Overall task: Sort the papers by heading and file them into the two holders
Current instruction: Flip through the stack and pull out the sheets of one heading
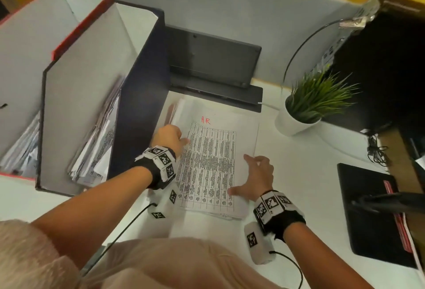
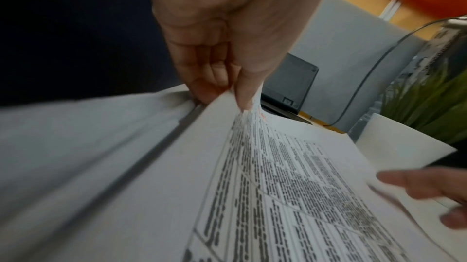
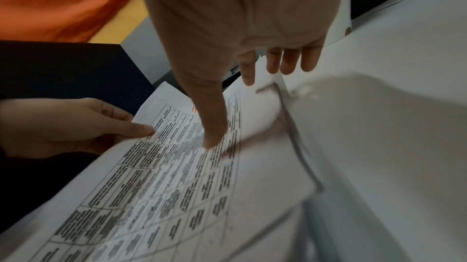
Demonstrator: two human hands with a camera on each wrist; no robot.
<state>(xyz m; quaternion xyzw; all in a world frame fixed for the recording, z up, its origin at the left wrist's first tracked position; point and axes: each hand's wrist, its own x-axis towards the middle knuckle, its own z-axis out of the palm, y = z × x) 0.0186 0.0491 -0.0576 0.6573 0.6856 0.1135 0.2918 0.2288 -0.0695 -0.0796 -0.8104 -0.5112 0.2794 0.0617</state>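
Observation:
A stack of papers (image 1: 213, 169) lies on the white desk (image 1: 305, 173); its top sheet (image 2: 290, 186) carries a printed table and a red "HR" heading (image 1: 205, 119). My left hand (image 1: 181, 141) pinches the top sheet's left edge between thumb and fingers (image 2: 242, 90) and lifts it a little. My right hand (image 1: 239, 173) lies spread on the stack's right side, thumb (image 3: 212, 136) pressing the sheet and the other fingers (image 3: 285, 62) straight at the edge. Two upright holders stand at the left, a dark blue one (image 1: 140, 86) and a red-edged one (image 1: 76, 26), both holding papers.
A potted plant (image 1: 308, 107) stands right of the stack. A dark stand or device (image 1: 213, 59) sits behind it against the grey partition. A black folder (image 1: 372, 208) lies at the right edge. Cables run from both wrist cameras.

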